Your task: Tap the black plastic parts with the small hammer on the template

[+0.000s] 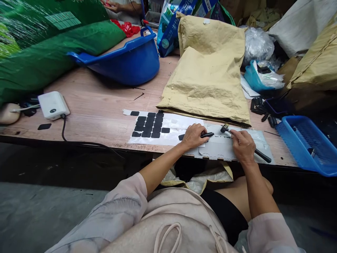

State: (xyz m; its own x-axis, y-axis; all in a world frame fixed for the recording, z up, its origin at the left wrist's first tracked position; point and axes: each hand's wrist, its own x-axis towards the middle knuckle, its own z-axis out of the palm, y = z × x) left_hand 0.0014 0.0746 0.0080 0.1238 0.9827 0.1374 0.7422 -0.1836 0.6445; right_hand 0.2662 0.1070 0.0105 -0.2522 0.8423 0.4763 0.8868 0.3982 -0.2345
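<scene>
Clock centred on blk cylindrical pc [210, 134]; 12 = away from wearer.

Blk cylindrical pc: over grey board [219, 151] nr front edge of bench [92, 123], free end pointing approx 3. L hand [194, 136] at 9, thumb & index closed on pc, pinching it; other fingers partly hidden. Hammer [225, 128] head just off pc's free end, at 2–3, small, dk face; shaft angled down to 4, blk grip end out past the hand. R hand [243, 144] at 4, fingers curled round shaft. Gap visible betw. head & pc.

Row of short dk marks on grey board, nr head. White sheet [171, 138] at 9, partly under L hand, w/ blk rounded patches [149, 124] mostly in grid, a few apart.

Further out: kraft sack [207, 70] flat on bench at 12. Small blk parts [258, 105] at 2, untidy pile. Teal basket [254, 80] w/ clear plastic at 1. Blue basket [310, 140] at 3, overhanging front edge. Blue tub [126, 63] at 10, tilted. Green sack [52, 52] well apart at 10. White device [53, 105] betw. 9 & 10, blk cable [64, 130] running off it. Red material [127, 28] at 11; co-worker's hand [113, 6] beyond, also 11. Open sack [197, 179] at 6, below bench edge.
</scene>
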